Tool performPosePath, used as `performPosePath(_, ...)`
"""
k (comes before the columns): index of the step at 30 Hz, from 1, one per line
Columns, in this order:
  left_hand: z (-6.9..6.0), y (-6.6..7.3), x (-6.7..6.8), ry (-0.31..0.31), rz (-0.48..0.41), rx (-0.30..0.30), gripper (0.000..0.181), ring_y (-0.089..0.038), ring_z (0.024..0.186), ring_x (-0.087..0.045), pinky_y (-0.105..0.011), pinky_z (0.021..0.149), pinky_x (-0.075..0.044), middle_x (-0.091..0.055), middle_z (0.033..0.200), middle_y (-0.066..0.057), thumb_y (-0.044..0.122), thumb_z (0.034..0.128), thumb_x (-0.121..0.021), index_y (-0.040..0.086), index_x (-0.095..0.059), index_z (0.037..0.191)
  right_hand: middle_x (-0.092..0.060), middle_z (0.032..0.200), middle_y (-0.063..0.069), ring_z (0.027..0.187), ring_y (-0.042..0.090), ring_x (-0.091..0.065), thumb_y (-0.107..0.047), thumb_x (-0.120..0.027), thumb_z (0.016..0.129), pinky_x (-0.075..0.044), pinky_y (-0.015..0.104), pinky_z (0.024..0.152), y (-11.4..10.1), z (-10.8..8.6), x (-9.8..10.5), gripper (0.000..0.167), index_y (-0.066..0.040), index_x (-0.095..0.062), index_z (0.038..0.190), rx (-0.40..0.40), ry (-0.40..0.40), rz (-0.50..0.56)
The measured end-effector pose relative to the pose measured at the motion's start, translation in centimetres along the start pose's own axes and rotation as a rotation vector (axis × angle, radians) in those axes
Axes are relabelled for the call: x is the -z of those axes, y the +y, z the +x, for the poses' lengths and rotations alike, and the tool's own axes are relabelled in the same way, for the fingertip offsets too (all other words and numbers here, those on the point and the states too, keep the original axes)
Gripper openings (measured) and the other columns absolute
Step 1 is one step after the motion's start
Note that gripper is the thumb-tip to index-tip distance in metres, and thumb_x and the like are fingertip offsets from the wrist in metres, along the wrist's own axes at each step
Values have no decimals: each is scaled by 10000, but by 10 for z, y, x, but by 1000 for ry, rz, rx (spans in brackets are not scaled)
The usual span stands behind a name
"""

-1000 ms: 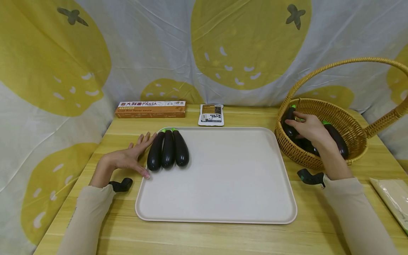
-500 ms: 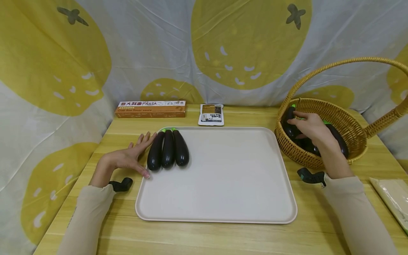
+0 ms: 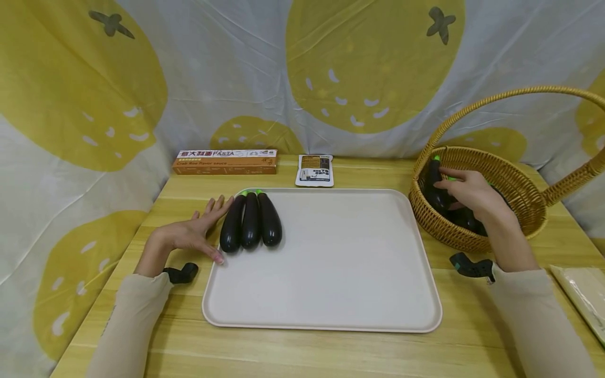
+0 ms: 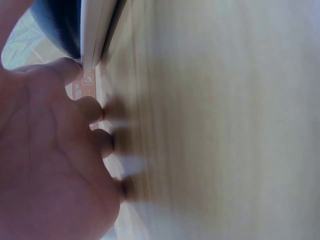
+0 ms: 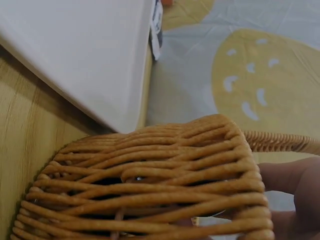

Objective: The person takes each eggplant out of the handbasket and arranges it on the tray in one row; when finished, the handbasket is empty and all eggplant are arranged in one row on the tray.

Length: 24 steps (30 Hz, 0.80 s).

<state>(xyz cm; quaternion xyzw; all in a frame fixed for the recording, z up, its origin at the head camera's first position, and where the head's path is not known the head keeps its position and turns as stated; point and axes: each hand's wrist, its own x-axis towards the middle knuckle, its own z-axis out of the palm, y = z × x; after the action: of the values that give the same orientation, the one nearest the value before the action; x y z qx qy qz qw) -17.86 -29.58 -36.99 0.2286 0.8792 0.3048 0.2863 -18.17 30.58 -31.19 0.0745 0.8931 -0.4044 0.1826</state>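
My right hand [image 3: 472,194] reaches into the wicker basket [image 3: 529,184] and pinches a dark eggplant [image 3: 435,189] with a green stem end, upright near the left wall. Other eggplants [image 3: 465,218] lie under and behind the hand, partly hidden. In the right wrist view the basket's woven side [image 5: 165,185] covers most of the fingers [image 5: 285,175]. At the left, my left hand [image 3: 194,231] spreads its fingers on the table beside the tray, the thumb on its rim. Three eggplants [image 3: 251,220] lie side by side on the white tray [image 3: 340,262], close to that hand.
Behind the tray stand an orange pasta box [image 3: 224,163] and a small white packet [image 3: 314,170]. A clear-wrapped package [image 3: 581,294] lies at the right table edge. The basket's tall handle [image 3: 515,93] arches above the opening, and a patterned cloth [image 3: 189,68] hangs behind.
My right hand and wrist have shifted slightly right, and the pinched eggplant has moved a little with them. The left hand and the three eggplants on the tray stay in place.
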Motion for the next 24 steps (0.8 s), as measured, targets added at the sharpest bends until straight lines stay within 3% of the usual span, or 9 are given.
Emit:
performPosePath(4, 1, 0, 0, 2, 5, 2, 1474, -495, 1507, 344, -794, 1133, 191, 314, 1658, -264, 391, 695, -960, 131, 124, 1660, -143, 1672, 356, 1340, 497, -432, -364, -306, 1121, -399, 653, 1125, 4, -8, 5, 625, -156, -78, 1665, 8, -20, 5)
performPosePath(6, 1, 0, 0, 3, 5, 1, 1474, -496, 1507, 343, -794, 1133, 190, 313, 1658, -265, 392, 695, -959, 129, 123, 1660, -166, 1664, 360, 1332, 492, -426, -370, -313, 1122, -437, 624, 1104, 6, -11, 8, 626, -161, -77, 1663, 19, -17, -2)
performPosePath(10, 1, -1, -1, 2, 1, -1, 1475, -498, 1507, 341, -795, 1132, 191, 312, 1658, -266, 389, 694, -961, 126, 123, 1660, -232, 1647, 357, 1107, 195, -582, -393, -348, 1119, -586, 385, 905, 10, -20, 14, 646, -137, -110, 1662, 57, -3, -44)
performPosePath(13, 1, -1, -1, 0, -2, -1, 1476, -496, 1506, 343, -793, 1132, 194, 315, 1658, -261, 387, 693, -961, 133, 124, 1660, -278, 1634, 351, 887, -44, -577, -411, -370, 1114, -589, 273, 774, 11, -27, 19, 658, -125, -144, 1662, 82, -3, -78)
performPosePath(19, 1, -2, -1, 1, -8, 1, 1478, -492, 1506, 348, -790, 1132, 198, 317, 1660, -253, 386, 690, -963, 146, 126, 1661, -284, 1625, 364, 893, 65, -634, -414, -398, 1117, -570, 285, 739, 10, -42, 28, 666, -115, -157, 1661, 106, -26, -148)
performPosePath(24, 0, -1, 0, -1, -4, 0, 1482, -494, 1507, 344, -791, 1134, 194, 317, 1658, -259, 387, 689, -963, 145, 130, 1660, -279, 1651, 313, 899, -152, -517, -383, -462, 1109, -551, 246, 732, 4, -53, 27, 640, -97, -255, 1643, 144, -48, -204)
